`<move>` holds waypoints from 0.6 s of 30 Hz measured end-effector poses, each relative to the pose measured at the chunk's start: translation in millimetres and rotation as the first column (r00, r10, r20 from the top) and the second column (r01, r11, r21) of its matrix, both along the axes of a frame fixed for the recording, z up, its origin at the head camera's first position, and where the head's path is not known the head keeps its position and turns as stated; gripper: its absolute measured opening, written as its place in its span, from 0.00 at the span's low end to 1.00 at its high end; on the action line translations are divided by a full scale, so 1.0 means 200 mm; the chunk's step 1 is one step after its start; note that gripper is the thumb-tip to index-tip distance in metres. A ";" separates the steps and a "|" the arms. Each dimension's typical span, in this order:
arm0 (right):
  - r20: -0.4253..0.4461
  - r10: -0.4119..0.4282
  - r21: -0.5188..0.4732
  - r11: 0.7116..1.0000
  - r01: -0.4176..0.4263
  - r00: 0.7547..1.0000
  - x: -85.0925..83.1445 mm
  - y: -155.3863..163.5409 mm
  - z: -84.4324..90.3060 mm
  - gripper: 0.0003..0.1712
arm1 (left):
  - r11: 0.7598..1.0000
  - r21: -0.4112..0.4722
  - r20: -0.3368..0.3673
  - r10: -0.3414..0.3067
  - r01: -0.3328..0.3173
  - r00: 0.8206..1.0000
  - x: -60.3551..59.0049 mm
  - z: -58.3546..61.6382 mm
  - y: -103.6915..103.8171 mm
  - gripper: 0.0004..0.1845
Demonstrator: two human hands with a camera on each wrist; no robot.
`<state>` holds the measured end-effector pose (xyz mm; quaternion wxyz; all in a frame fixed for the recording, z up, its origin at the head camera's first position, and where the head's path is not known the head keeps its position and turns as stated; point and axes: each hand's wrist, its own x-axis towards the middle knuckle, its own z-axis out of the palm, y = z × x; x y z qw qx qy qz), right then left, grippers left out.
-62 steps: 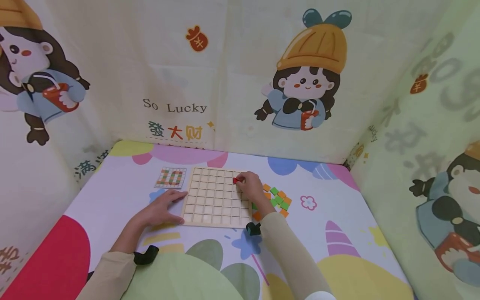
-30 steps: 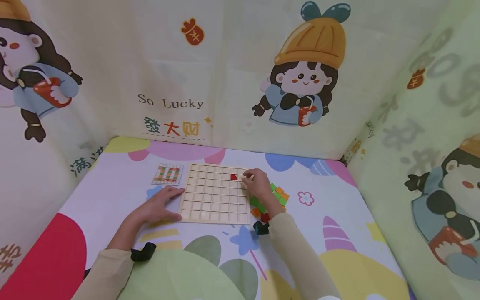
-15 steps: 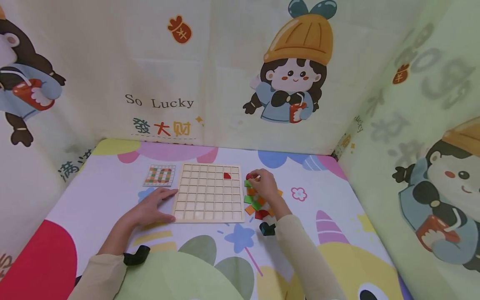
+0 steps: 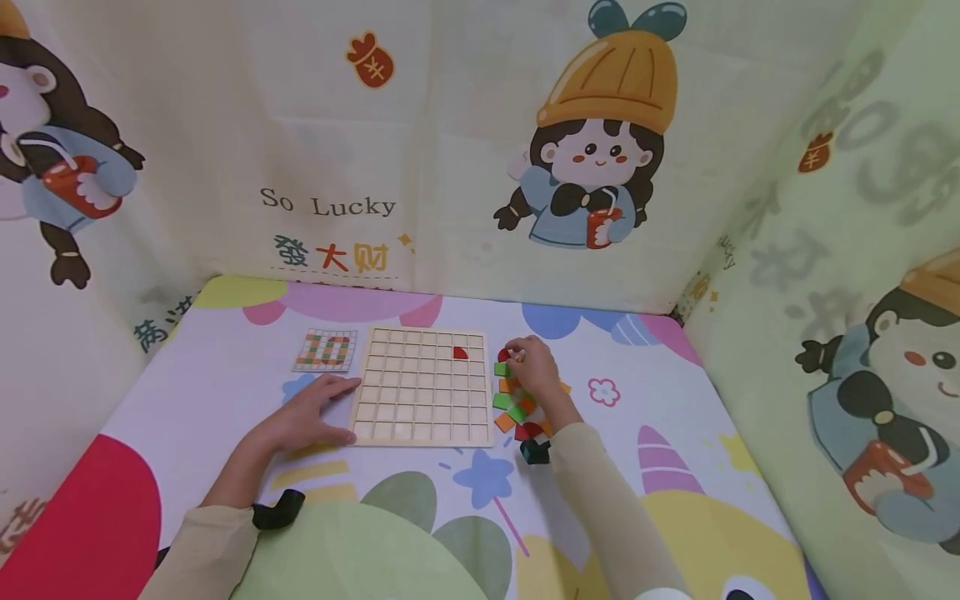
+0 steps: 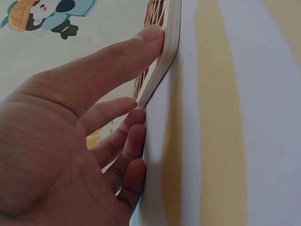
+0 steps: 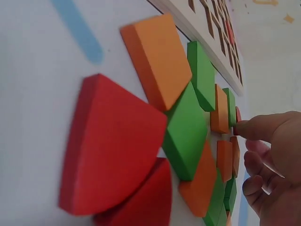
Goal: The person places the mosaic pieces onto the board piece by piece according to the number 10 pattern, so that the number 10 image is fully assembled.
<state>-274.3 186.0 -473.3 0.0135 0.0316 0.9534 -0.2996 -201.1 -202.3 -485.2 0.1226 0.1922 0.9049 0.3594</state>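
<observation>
A pale wooden grid board (image 4: 417,444) lies on the table, with one red quarter-round tile (image 4: 460,353) in a cell near its upper right. Along the board's left edge rests my left hand (image 4: 309,414), fingers spread; in the left wrist view its thumb (image 5: 149,35) touches the rim by a corner. My right hand (image 4: 536,367) is right of the board, at the far end of the loose tiles. It pinches another red tile (image 4: 503,356), low at the table; the right wrist view shows the thumb against that tile, other fingertips partly hidden.
Loose green, orange and red wooden tiles (image 4: 504,422) lie right of the board, partly under my right hand. A small pattern card (image 4: 325,350) with coloured squares lies left of the board. Printed cloth walls (image 4: 450,167) stand behind and at both sides.
My right hand has let go of the red tile in the board's cell and moved right to another red tile among the loose ones. My left hand stays at the board's edge.
</observation>
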 end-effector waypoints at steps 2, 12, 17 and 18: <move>-0.006 0.009 0.004 1.000 -0.009 1.000 -0.01 0.01 0.00 0.18 | 1.000 -0.001 -0.001 0.000 0.000 1.000 0.00 0.00 0.00 0.47; 0.025 0.083 -0.006 0.997 -0.083 0.996 -0.04 0.02 0.00 0.18 | 1.000 0.002 -0.014 0.001 -0.001 1.000 0.01 0.00 0.00 0.47; 0.054 0.070 -0.012 0.998 -0.070 0.996 -0.04 0.02 -0.01 0.16 | 1.000 0.003 -0.011 0.000 0.000 1.000 0.00 0.00 0.00 0.47; 0.059 0.067 -0.005 0.998 -0.067 0.996 -0.04 0.02 -0.01 0.15 | 1.000 0.004 -0.011 -0.001 0.001 1.000 0.00 0.00 0.00 0.48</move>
